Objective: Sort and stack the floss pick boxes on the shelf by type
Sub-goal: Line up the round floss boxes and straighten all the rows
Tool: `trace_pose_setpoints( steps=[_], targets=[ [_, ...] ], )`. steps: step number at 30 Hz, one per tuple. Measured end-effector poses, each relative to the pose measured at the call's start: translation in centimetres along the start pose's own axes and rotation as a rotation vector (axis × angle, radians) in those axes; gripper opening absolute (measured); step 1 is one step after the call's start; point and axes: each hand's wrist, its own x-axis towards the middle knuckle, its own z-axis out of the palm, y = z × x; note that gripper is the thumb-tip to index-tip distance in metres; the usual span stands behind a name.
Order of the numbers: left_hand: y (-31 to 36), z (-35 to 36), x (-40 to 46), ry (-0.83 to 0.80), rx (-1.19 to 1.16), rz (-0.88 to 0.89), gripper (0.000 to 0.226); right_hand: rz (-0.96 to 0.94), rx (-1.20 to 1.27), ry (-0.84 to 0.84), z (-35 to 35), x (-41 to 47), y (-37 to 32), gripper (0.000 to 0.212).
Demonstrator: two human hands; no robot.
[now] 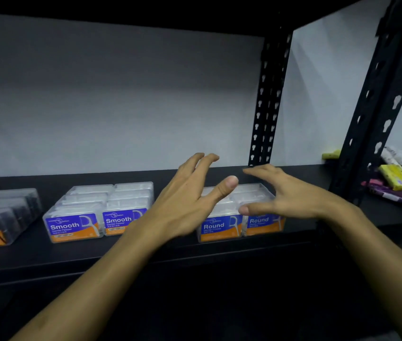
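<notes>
Our left hand (185, 198) and right hand (290, 195) hover, fingers spread and seemingly empty, over the Round boxes (219, 227) on the shelf (35, 252).

The scene is dim overall. Light falls from above and in front onto the pale back wall (121, 107), which is brightest low down and shaded near the top. The black shelf (47, 257) and the lower foreground are nearly featureless dark. Both hands show motion blur at the fingertips. The upright posts (266, 99) lean from wide-angle distortion. Labels at the left edge are soft.
</notes>
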Motion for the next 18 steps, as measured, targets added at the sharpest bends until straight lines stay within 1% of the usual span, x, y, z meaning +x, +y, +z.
trace_pose_setpoints(
  steps=[2,6,11,14,18],
  targets=[
    [-0.4,-1.2,-0.7,0.039,-0.002,0.002,0.072,-0.014,0.016,0.047,0.3,-0.4,-0.8,0.093],
    [-2.6,-3.9,-3.1,0.105,0.029,-0.054,0.065,-0.047,0.066,0.177,2.2,-0.3,-3.3,0.072],
    [-6.6,-8.4,-7.0,0.212,0.048,-0.141,0.058,-0.142,0.126,0.288,5.2,1.1,-8.7,0.054],
    [-9.7,-10.8,-9.0,0.323,0.035,-0.246,0.051,-0.169,0.218,0.385,7.8,2.6,-12.4,0.051],
    [-13.5,-11.4,-10.1,0.454,-0.058,-0.402,0.048,-0.086,0.396,0.394,11.8,4.8,-16.0,0.063]
  ],
)
